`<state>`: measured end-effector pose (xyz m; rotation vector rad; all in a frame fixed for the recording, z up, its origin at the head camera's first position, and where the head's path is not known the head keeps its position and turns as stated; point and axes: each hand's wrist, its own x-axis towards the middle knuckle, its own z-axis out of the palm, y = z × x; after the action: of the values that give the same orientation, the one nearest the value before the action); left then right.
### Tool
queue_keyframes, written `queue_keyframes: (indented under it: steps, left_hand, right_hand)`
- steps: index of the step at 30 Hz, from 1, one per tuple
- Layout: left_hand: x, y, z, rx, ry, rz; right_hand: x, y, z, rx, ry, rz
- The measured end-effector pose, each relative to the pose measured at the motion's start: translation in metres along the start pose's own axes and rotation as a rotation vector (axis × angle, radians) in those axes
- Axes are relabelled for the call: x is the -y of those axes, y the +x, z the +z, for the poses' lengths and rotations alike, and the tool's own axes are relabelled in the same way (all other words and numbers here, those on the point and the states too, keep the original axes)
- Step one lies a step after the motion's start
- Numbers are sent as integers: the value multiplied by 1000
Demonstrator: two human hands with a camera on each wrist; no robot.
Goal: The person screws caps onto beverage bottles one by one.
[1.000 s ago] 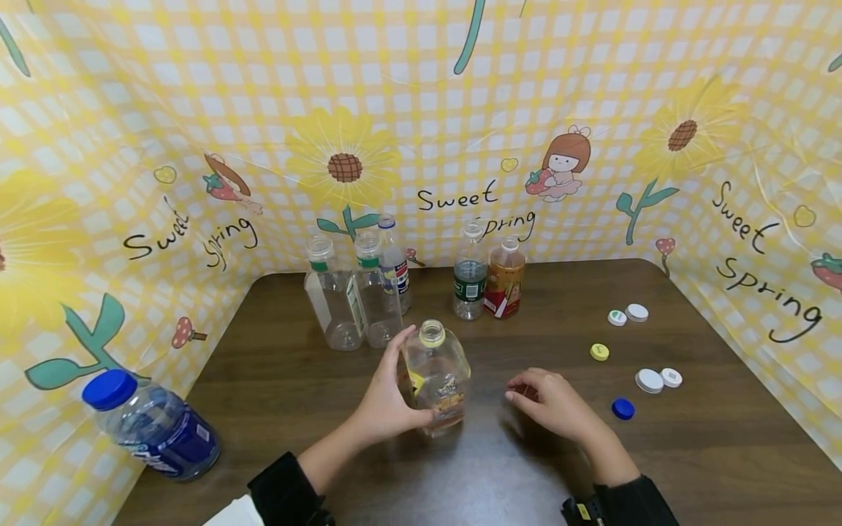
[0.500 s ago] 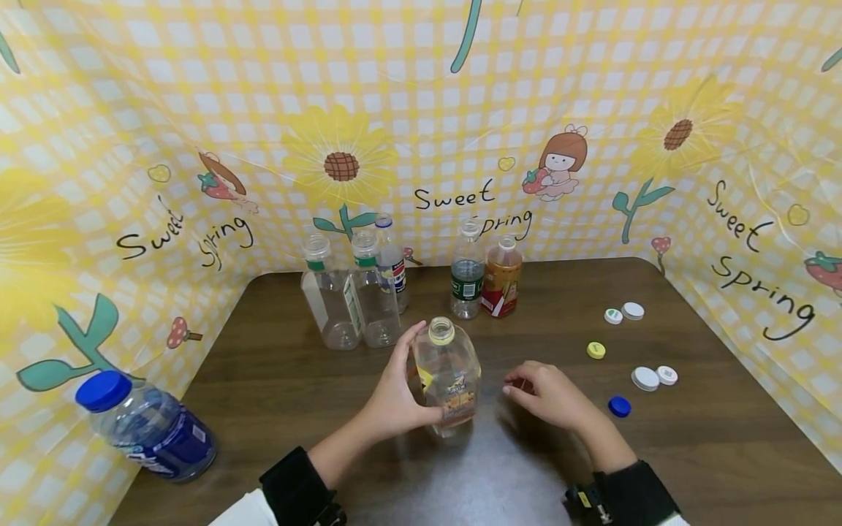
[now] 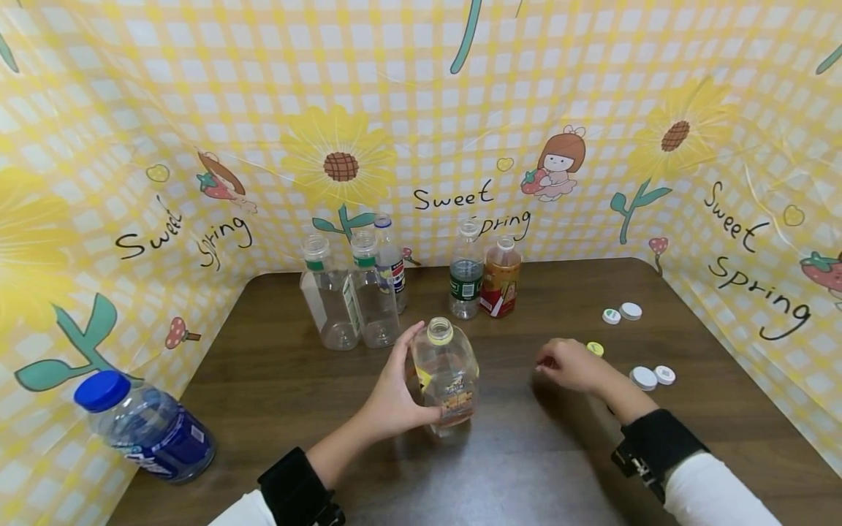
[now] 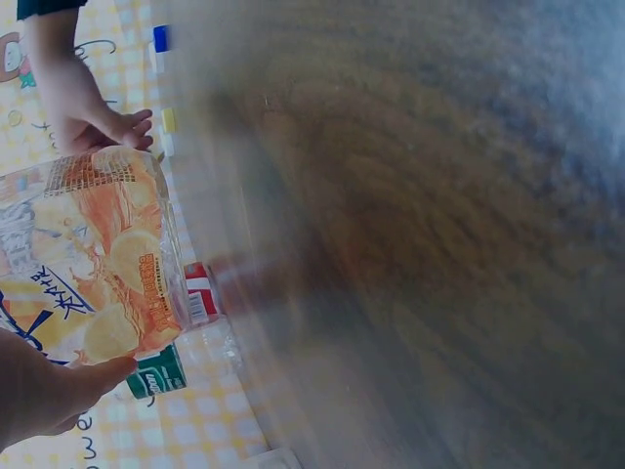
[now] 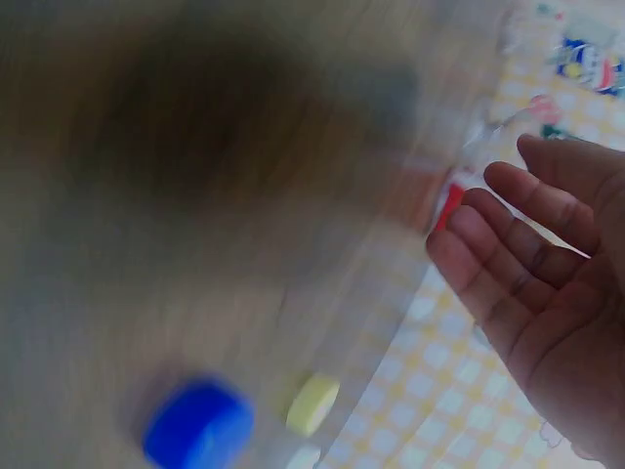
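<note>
My left hand grips an uncapped clear plastic bottle from its left side, thumb low and fingers higher up. In the left wrist view the bottle's label shows orange fruit slices. My right hand hovers over the table right of the bottle, its fingers loosely curled around nothing. Close beyond it lies a yellow bottle cap, partly covered by the hand in the head view. The right wrist view shows the same yellow cap and a blue cap; my right forearm mostly hides the blue one from the head camera.
Several white caps lie on the right of the brown table. At the back stand several uncapped bottles, including a green-labelled one and an orange one. A large blue-capped bottle stands at far left.
The left hand moved the bottle slightly right, then held it still. My right hand has shifted right and a little away from me, toward the yellow cap.
</note>
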<state>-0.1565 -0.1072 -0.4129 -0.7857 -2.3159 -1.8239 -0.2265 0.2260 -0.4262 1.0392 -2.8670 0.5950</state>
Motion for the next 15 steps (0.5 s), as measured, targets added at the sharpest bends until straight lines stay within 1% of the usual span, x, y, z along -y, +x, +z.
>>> queue_keyframes:
  steps: [4,6,9,13,15]
  left_hand:
    - [0,0,-1,4,-11,-6]
    - [-1,0,-1,7,-16,-14]
    - [-2,-1,-1,3,-5,-23]
    - [-3,0,-1,-1,-4,-14]
    - [-3,1,-1,-5,-7,-7]
  right_hand:
    - [-23,1,-12,-10,-94,-1]
    - [-33,0,-18,-15,-133,23]
    - [-46,-1,-26,9,-161,99]
    - [-60,-3,-32,72,-154,224]
    - [-64,-3,-32,92,-141,263]
